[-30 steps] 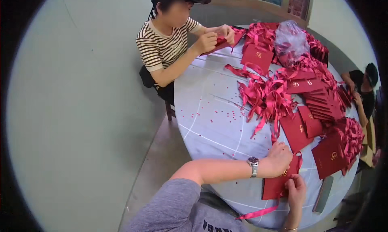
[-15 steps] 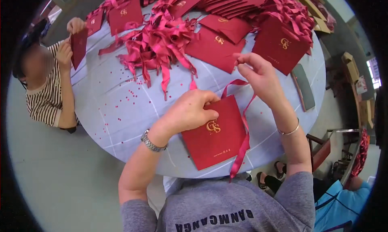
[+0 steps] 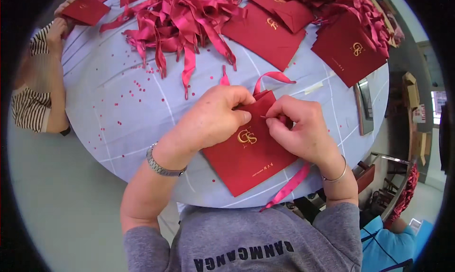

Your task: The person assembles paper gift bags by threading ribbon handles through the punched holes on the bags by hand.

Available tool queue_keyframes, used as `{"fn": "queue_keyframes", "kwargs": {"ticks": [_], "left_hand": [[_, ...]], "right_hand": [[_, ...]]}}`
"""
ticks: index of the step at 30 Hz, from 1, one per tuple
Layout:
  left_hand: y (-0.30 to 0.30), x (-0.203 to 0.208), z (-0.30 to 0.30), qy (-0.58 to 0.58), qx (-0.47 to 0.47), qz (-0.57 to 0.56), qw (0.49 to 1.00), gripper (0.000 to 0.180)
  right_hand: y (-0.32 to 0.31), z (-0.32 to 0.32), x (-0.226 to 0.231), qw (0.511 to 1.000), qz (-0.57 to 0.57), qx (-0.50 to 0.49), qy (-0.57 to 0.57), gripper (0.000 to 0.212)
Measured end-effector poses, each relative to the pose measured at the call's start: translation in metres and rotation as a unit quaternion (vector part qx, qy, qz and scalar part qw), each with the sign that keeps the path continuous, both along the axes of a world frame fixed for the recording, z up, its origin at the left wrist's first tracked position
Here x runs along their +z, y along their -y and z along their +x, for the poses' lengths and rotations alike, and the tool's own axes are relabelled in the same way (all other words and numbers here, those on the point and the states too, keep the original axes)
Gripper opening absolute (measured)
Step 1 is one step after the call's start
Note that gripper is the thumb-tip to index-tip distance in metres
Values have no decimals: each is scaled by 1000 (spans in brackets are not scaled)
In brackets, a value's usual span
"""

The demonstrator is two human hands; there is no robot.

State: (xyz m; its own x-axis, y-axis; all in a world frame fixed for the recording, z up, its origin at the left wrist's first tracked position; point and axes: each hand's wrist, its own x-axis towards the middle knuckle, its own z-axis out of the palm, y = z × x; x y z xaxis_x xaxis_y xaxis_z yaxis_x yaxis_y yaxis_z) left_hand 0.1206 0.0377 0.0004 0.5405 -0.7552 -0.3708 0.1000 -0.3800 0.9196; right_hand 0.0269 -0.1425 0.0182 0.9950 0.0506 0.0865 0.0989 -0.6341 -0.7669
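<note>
A flat red paper bag (image 3: pixel 244 170) with gold print lies tilted near the table's front edge. My left hand (image 3: pixel 215 118) grips its top edge, thumb on the front face and fingers behind. At the bag's upper right corner, my right hand (image 3: pixel 301 130) is closed in a pinch on the thin tip of a crimson ribbon (image 3: pixel 289 189). That ribbon's other end trails below my right hand toward the table edge. Behind the bag's top, another stretch of ribbon (image 3: pixel 274 76) curves up over the cloth. My fingers partly hide the bag's top edge and any holes in it.
A heap of loose ribbons (image 3: pixel 187 23) lies beyond my hands. More red bags (image 3: pixel 265 32) are at the back, and a ribbon-topped bag pile (image 3: pixel 348 54) stands at right. Near the right edge lies a dark flat device (image 3: pixel 365 106). At far left a co-worker holds a red bag (image 3: pixel 87 10). Red dots (image 3: pixel 137 86) litter the tablecloth.
My right hand has come down and left to the bag's upper corner with the ribbon tip. My left hand keeps its grip. The whole view has shifted, and the co-worker's bag has tilted flatter.
</note>
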Motion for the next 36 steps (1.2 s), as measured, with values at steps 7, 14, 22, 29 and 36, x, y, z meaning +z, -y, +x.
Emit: {"fn": "queue_keyframes", "kwargs": {"ticks": [7,14,22,29,36], "left_hand": [[-1,-12,0,-57,40,-98,993,17],[0,-14,-1,-44,29,-89,995,19],[6,-6,-8,112,36,-20,993,22],[5,-6,-8,54,68,-15,996,19],[4,7,-5,49,63,40,996,15]], "right_hand": [[3,2,-4,999,22,-18,-39,7],[4,2,-6,994,32,-28,-101,7],[0,7,-10,983,68,-70,-154,8],[0,5,2,984,74,-55,-151,6],[-4,3,-5,996,39,-53,-59,7]]}}
